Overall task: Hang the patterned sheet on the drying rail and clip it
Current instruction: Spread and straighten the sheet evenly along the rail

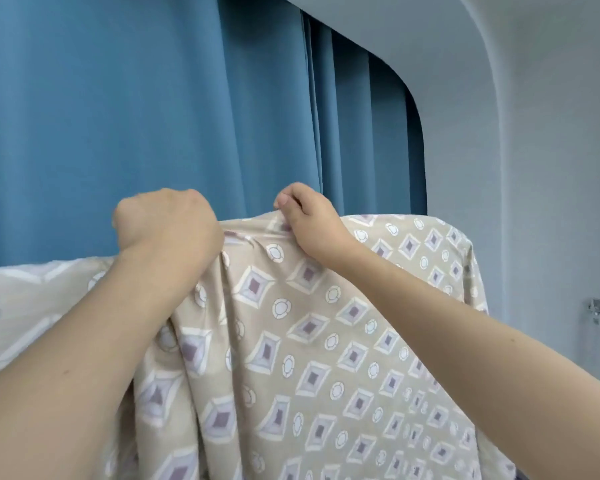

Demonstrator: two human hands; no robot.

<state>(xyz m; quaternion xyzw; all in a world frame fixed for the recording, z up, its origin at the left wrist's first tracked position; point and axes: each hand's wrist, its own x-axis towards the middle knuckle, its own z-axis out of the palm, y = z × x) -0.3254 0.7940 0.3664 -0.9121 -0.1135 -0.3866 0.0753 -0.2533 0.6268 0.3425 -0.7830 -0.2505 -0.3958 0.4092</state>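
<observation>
Both hands grip the sheet (309,341) at its top fold: the left hand (167,223) fisted in a bunch, the right hand (312,220) pinching just beside it. The rail is hidden beneath them, and no clip shows. Cloth gathered under the left hand could slide off unevenly if either grip loosens before clipping.

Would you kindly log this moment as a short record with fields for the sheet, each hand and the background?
sheet: patterned sheet, beige with diamonds and circles, draped over a hidden support
left hand: left hand, fist closed on the sheet's bunched top edge
right hand: right hand, grip pinching the top edge
clips: none visible
rail: hidden under the fabric
background: blue curtain, white wall
</observation>
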